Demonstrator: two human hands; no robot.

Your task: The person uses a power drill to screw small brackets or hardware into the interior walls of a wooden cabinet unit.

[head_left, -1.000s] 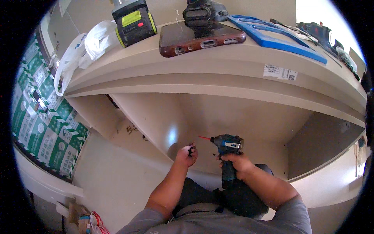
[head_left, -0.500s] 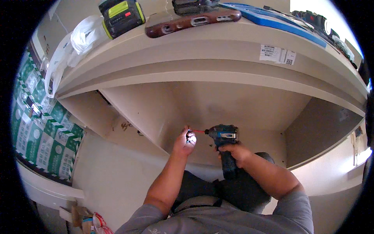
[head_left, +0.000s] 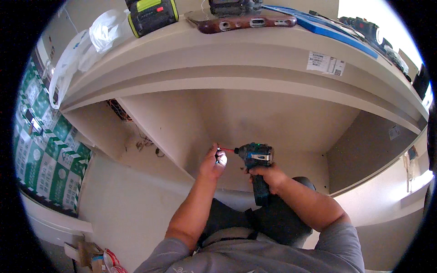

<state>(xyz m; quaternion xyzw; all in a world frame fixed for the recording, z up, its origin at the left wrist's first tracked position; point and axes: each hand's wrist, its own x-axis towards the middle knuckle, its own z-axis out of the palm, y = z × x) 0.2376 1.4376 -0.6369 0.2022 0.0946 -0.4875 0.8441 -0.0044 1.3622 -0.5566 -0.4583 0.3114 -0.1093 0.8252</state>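
Note:
My right hand (head_left: 269, 176) is wrapped round the grip of a dark cordless driver (head_left: 256, 155), its body pointing left inside the open cabinet. From its chuck runs a thin red bit (head_left: 228, 150) toward the cabinet's upright divider (head_left: 159, 123). My left hand (head_left: 214, 162) is closed at the bit's tip, with thumb and fingertips pinched together there. A bright light falls on its fingers. Whatever sits between those fingertips is too small to make out.
On the cabinet top (head_left: 182, 45) above lie a phone in a brown case (head_left: 255, 23), a black-and-green device (head_left: 154, 17), a white plastic bag (head_left: 107, 29) and a blue flat case (head_left: 327, 34). Loose wires (head_left: 144, 142) hang in the left compartment. Cardboard (head_left: 84, 252) lies lower left.
My head view has shifted slightly, so the cabinet top sits higher in the picture. Both hands and the driver keep nearly the same pose at the divider.

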